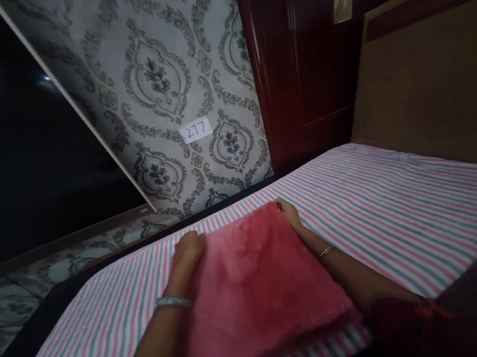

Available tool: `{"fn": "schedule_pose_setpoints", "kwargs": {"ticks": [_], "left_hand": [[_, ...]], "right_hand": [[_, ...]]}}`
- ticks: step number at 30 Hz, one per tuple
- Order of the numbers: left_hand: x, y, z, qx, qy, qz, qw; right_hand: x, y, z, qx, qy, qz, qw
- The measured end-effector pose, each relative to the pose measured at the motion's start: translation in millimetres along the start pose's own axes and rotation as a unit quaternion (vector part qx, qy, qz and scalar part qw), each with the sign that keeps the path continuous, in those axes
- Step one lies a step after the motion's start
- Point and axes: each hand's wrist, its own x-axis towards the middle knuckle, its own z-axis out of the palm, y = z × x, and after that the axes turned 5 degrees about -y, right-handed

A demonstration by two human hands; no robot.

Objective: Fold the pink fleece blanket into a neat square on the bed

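A fluffy pink-and-red cushion cover (256, 285), roughly square, lies flat on a striped sheet (370, 199) of pink, grey and white. At its far left corner my left hand (190, 247) is closed on the edge, the fingers curled round the fabric. My right hand (289, 212) pinches the far right corner, with the fingertips partly hidden. A pale bangle circles the left wrist and a thin bracelet the right one. Whether anything is inside the cover cannot be made out.
Beyond the bed stands a wall (157, 76) with patterned paper and a card (196, 129) reading 277. A large dark screen (20, 129) is at the left. A dark red door (301, 58) and a big cardboard box (441, 77) stand at the right.
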Motion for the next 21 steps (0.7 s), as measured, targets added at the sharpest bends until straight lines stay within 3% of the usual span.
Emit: {"fn": "schedule_pose_setpoints", "kwargs": {"ticks": [4,8,13,21], "left_hand": [[32.9,-46.1,-11.4,0.018,-0.040,-0.056,0.997],[56.6,-67.1,-7.6,0.030,-0.048,-0.064,0.996],[72.7,-72.5,-0.7,0.022,-0.064,-0.059,0.996],[74.0,-61.0,3.1,0.019,-0.050,-0.073,0.996]], "right_hand": [[-4.0,-2.7,-0.6,0.023,-0.005,0.001,1.000],[-4.7,-4.3,-2.8,0.033,-0.014,0.002,0.999],[-3.3,-5.2,-5.6,0.032,-0.019,0.003,0.999],[-1.5,-3.6,-5.9,0.022,-0.007,0.003,1.000]]}}
